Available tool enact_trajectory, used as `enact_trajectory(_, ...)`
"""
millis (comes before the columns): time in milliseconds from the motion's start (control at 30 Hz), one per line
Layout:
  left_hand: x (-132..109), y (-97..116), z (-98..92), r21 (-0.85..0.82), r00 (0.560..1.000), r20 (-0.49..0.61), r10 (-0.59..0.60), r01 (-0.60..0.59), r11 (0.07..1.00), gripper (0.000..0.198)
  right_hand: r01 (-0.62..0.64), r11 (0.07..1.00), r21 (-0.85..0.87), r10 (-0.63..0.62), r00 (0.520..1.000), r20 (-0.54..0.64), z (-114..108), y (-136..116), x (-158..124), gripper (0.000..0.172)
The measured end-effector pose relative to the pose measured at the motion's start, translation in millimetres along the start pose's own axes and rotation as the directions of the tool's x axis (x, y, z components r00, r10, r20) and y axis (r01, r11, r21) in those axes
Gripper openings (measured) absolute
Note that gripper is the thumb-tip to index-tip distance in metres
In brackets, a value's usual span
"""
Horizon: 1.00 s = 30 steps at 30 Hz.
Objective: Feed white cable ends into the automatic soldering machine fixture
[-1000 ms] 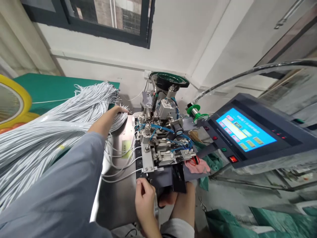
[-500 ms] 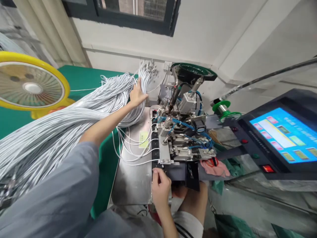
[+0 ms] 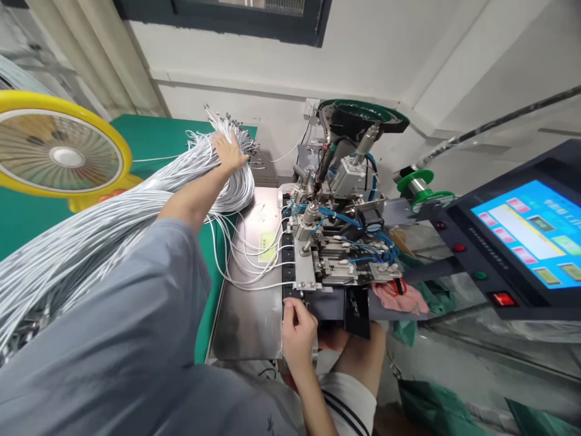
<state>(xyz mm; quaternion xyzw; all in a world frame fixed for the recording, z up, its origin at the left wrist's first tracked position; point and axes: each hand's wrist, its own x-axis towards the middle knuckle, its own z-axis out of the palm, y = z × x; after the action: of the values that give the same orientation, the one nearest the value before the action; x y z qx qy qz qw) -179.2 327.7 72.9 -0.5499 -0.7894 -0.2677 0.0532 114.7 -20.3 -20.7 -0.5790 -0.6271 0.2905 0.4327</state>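
Note:
My left hand (image 3: 228,152) lies on top of a thick bundle of white cables (image 3: 190,172), near their ends. Its fingers are stretched and apart, with the thumb pointing right. Metal-tipped cable ends (image 3: 247,144) fan out just beyond it. My right hand (image 3: 299,327) is closed in a pinch at the near end of the black slotted track (image 3: 288,257); whatever is between the fingertips is too small to make out. Several white cables (image 3: 247,284) curve from the bundle across the metal plate (image 3: 249,327) into the track.
To the right of the plate stands a machine with cylinders (image 3: 308,227) and blue air tubes. Beyond are a green solder-wire spool (image 3: 417,184) and a control screen (image 3: 535,233). A yellow fan (image 3: 68,157) stands left on the green table (image 3: 152,130). A pink cloth (image 3: 402,297) lies right.
My left hand and the cable ends have moved left, and the ends have tipped over from upright. My right hand stays pinched at the track's end. The view has shifted slightly.

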Motion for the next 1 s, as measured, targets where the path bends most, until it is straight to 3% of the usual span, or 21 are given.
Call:
enact_trajectory(133, -20, 2, -10.3, 0.143, 0.978, 0.174, 0.116, -0.142, 0.979, 0.093, 0.007, 1.000, 0.006, -0.007, 1.000, -0.006, 0, 0, -1, 0.026)
enact_trajectory(267, -53, -29, -32.5, 0.174, 0.911, 0.322, 0.257, -0.324, 0.930, 0.073, 0.008, 1.000, 0.006, -0.008, 1.000, -0.003, 1, 1, -1, 0.025)
enact_trajectory(300, -62, -43, -40.6, 0.172, 0.884, 0.371, 0.286, -0.368, 0.914, 0.066, 0.009, 1.000, 0.003, -0.009, 1.000, 0.001, 2, 1, -1, 0.025)
enact_trajectory(400, -90, -90, -67.7, 0.190, 0.723, 0.601, 0.341, -0.543, 0.818, 0.054, 0.013, 1.000, -0.009, -0.013, 1.000, 0.009, 3, 2, -1, 0.025)
enact_trajectory(433, -97, -104, -76.2, 0.177, 0.672, 0.641, 0.372, -0.600, 0.780, 0.052, 0.015, 1.000, -0.017, -0.015, 1.000, 0.009, 3, 1, -1, 0.026)
enact_trajectory(500, -108, -124, -89.6, 0.171, 0.629, 0.642, 0.439, -0.675, 0.718, 0.052, 0.022, 0.999, -0.032, -0.022, 1.000, 0.009, 4, 1, -1, 0.026)
enact_trajectory(600, -117, -133, -99.4, 0.226, 0.622, 0.620, 0.479, -0.726, 0.649, 0.052, 0.035, 0.999, -0.029, -0.035, 0.999, 0.003, 6, -1, -1, 0.026)
enact_trajectory(733, -122, -126, -104.1, 0.284, 0.593, 0.650, 0.475, -0.770, 0.572, 0.044, 0.049, 0.999, -0.017, -0.049, 0.999, -0.024, 6, -1, -1, 0.026)
enact_trajectory(900, -118, -139, -116.5, 0.360, 0.686, 0.526, 0.502, -0.715, 0.600, 0.042, 0.037, 0.999, -0.025, -0.037, 0.999, -0.009, 7, 0, -1, 0.025)
enact_trajectory(1000, -107, -154, -120.4, 0.304, 0.703, 0.524, 0.481, -0.682, 0.665, 0.052, 0.035, 0.999, -0.038, -0.035, 0.999, 0.003, 8, -1, -1, 0.026)
